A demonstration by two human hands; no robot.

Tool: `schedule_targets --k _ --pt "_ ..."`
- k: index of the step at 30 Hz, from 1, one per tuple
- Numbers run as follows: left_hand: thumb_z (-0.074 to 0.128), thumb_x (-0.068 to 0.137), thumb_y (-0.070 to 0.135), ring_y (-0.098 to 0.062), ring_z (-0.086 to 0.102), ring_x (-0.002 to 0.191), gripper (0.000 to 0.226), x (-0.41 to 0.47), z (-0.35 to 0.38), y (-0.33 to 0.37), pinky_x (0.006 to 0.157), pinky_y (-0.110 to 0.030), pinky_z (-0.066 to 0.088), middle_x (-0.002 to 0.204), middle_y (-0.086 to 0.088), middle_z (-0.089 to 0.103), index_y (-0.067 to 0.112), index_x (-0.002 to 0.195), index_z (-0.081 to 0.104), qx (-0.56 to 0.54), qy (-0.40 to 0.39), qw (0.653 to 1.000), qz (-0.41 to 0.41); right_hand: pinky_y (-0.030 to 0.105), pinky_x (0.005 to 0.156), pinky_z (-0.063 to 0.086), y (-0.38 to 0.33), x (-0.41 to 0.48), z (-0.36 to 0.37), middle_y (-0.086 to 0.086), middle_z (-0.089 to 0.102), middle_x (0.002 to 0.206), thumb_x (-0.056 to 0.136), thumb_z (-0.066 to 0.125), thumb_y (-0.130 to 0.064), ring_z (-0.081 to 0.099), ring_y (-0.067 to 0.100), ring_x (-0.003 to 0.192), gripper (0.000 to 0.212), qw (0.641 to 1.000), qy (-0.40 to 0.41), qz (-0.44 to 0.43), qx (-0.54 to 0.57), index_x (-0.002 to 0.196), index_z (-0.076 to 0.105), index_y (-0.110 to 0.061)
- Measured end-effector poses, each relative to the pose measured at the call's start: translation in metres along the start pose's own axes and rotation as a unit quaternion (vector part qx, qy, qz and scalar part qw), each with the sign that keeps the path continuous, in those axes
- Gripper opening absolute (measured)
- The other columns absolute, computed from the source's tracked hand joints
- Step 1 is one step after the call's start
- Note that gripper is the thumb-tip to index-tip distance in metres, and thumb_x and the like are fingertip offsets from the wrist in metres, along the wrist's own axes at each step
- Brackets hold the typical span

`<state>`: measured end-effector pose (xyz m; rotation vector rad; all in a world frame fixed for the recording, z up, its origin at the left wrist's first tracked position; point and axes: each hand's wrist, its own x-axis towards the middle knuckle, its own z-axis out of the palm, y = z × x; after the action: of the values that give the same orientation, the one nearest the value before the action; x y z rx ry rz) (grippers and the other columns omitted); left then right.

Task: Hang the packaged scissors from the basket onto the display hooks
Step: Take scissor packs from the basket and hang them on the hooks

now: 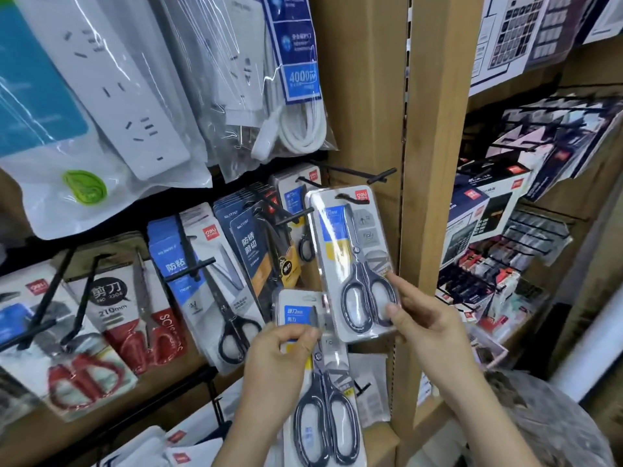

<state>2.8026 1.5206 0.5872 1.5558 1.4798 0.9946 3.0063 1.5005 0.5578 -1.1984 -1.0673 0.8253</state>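
My right hand [423,318] grips the lower right edge of a clear packaged pair of black-handled scissors [354,261], held upright against the display. Its hang hole sits at the tip of a black display hook [349,197]. My left hand [283,352] pinches the top of a second, identical scissors pack [320,392], lower and nearer to me. An empty black double hook [381,175] sticks out just above. The basket is out of view.
More scissors packs hang on hooks to the left, red-handled ones [77,375] among them. Bagged power strips [128,96] hang above. A wooden upright [435,197] stands right of the hooks, with boxed goods [485,217] shelved beyond it.
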Motion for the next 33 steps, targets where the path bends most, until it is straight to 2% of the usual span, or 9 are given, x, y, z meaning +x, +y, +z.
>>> schedule_targets --k 4,9,12,15,17,19,23,27,33 --pt "0.063 0.094 0.015 -0.006 0.053 0.114 0.025 -0.004 -0.022 -0.011 0.102 -0.027 0.038 0.095 0.024 0.063 0.031 0.079 0.075 0.023 0.035 0.999 0.000 0.034 0.091 0.053 0.014 0.031 0.017 -0.001 0.076 0.106 0.092 0.067 -0.014 0.068 0.014 0.099 0.046 1.000 0.013 -0.023 -0.015 0.115 0.064 -0.052" --pt "0.063 0.091 0.000 0.010 0.055 0.109 0.043 -0.011 -0.036 -0.024 0.088 0.001 0.035 0.112 0.010 0.068 0.042 0.091 0.072 0.029 0.056 0.996 0.068 0.034 0.102 0.049 0.024 0.081 0.045 -0.004 0.073 0.110 0.090 0.066 -0.003 0.065 0.009 0.101 0.045 0.999 0.039 -0.027 -0.017 0.113 0.064 -0.042" --pt "0.061 0.094 0.005 0.016 0.045 0.121 0.043 -0.017 -0.035 -0.023 0.108 -0.028 0.042 0.121 0.031 0.061 0.045 0.108 0.067 -0.012 0.038 0.997 0.059 0.030 0.093 0.050 0.032 0.101 0.058 -0.007 0.072 0.109 0.091 0.063 -0.003 0.063 0.009 0.096 0.046 0.999 0.019 -0.006 -0.037 0.122 0.064 -0.037" --pt "0.060 0.094 0.005 0.028 0.035 0.120 0.049 -0.020 -0.034 -0.019 0.111 -0.043 0.041 0.123 0.046 0.049 0.050 0.115 0.060 -0.020 0.030 0.998 0.048 0.025 0.096 0.044 0.032 0.101 0.055 -0.006 0.064 0.125 0.091 0.061 -0.007 0.056 0.015 0.120 0.053 0.989 0.002 0.008 -0.146 0.137 0.054 -0.033" --pt "0.061 0.094 0.009 0.018 0.036 0.129 0.055 -0.019 -0.032 -0.017 0.114 -0.043 0.038 0.126 0.045 0.048 0.059 0.115 0.056 -0.028 0.030 0.998 0.051 0.031 0.103 0.046 0.021 0.084 0.046 -0.006 0.055 0.136 0.094 0.061 -0.011 0.052 0.013 0.125 0.051 0.990 0.006 0.037 -0.138 0.140 0.051 -0.030" --pt "0.064 0.091 0.019 -0.003 0.044 0.134 0.053 -0.018 -0.028 -0.014 0.109 -0.049 0.042 0.136 0.029 0.051 0.062 0.119 0.052 -0.067 0.032 0.996 0.051 0.022 0.081 0.056 0.007 0.052 0.036 -0.004 0.066 0.127 0.097 0.060 -0.015 0.064 0.008 0.099 0.031 0.994 -0.043 0.100 -0.032 0.127 0.064 -0.024" --pt "0.064 0.090 0.011 -0.012 0.067 0.107 0.064 -0.015 -0.015 -0.007 0.094 -0.045 0.053 0.115 0.006 0.071 0.062 0.124 0.043 -0.136 0.036 0.989 0.055 0.027 0.071 0.055 -0.002 -0.012 0.025 0.014 0.075 0.099 0.089 0.060 -0.027 0.067 0.018 0.081 0.025 0.960 -0.202 0.172 0.086 0.106 0.076 -0.017" --pt "0.066 0.087 0.008 -0.024 0.069 0.105 0.071 -0.013 -0.006 -0.003 0.094 -0.055 0.052 0.110 -0.004 0.074 0.047 0.140 0.038 -0.203 0.007 0.978 0.038 0.031 0.065 0.050 0.009 -0.026 0.023 0.025 0.072 0.091 0.082 0.064 -0.023 0.060 0.025 0.074 0.020 0.975 -0.138 0.137 0.106 0.094 0.076 -0.012" --pt "0.074 0.068 0.023 -0.026 0.072 0.096 0.036 -0.008 -0.001 -0.001 0.085 -0.045 0.056 0.097 -0.001 0.077 0.020 0.104 0.068 -0.241 0.029 0.970 0.002 0.027 0.069 0.051 0.008 -0.029 0.024 0.004 0.074 0.077 0.092 0.062 -0.003 0.065 0.014 0.071 0.011 0.997 -0.041 0.047 0.046 0.092 0.071 -0.009"
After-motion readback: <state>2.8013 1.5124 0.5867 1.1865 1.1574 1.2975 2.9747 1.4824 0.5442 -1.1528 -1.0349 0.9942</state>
